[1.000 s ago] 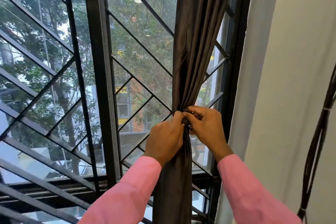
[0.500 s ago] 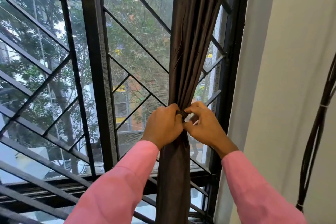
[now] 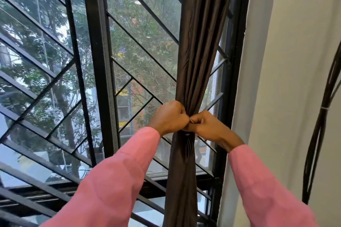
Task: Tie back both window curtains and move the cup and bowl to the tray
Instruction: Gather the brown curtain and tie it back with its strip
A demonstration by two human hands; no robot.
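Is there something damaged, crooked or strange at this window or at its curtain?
Nothing stands out. The dark curtain hangs in one straight gathered bundle, with the left hand and the right hand gripping it at its waist. The window grille looks whole. Only the black cables on the right wall bow loosely outward.

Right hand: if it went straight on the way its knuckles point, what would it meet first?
The left hand: the right hand points leftward, knuckles seemingly touching it, in front of the gathered curtain. Depth is unclear.
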